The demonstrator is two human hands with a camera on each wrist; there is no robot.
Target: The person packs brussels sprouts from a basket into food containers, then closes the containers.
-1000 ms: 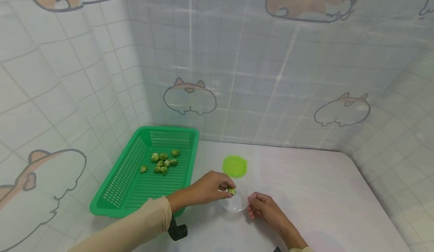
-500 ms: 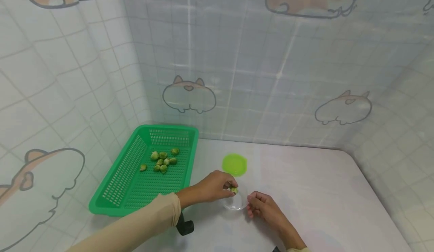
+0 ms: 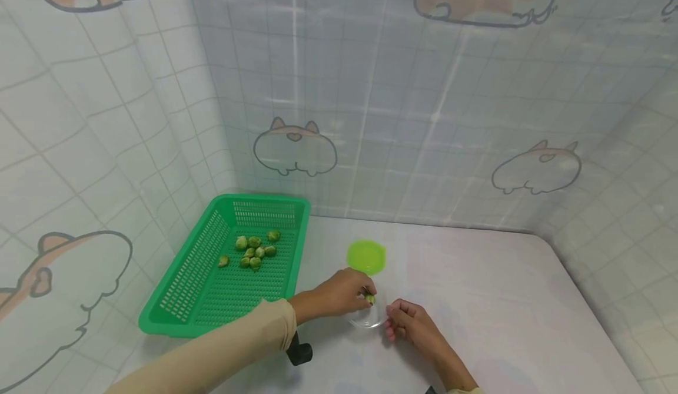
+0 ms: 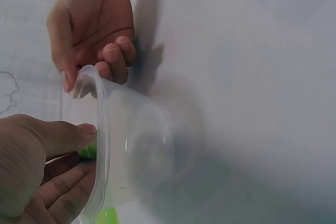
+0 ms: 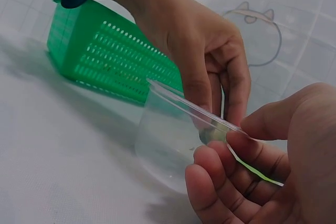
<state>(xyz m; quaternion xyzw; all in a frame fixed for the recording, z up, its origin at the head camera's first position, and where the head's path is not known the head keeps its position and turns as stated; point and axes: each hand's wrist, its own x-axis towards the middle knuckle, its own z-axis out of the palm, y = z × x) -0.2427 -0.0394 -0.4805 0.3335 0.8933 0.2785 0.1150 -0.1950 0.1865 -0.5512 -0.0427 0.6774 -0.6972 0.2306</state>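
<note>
My left hand [image 3: 339,294] pinches a Brussels sprout [image 3: 371,299] between thumb and fingers. In the left wrist view, that sprout [image 4: 89,149] is at the mouth of a clear plastic container [image 4: 149,135], partly hidden by the thumb. The right wrist view has the left fingertips dipping inside the rim of the container [image 5: 163,140]. My right hand [image 3: 415,326] pinches the container's rim on its right side, thumb on top, as the right hand [image 5: 294,156] also shows up close. The container stands on the table.
A green perforated basket [image 3: 153,327] stands at the left, with several Brussels sprouts [image 3: 255,252] inside. Behind the container lies a bright green lid [image 3: 366,257] on the white-covered table [image 3: 477,282]. Patterned curtains [image 3: 371,88] enclose the back and sides.
My left hand has moved a little to the right with the sprout, farther over the container. My right hand keeps its place at the rim.
</note>
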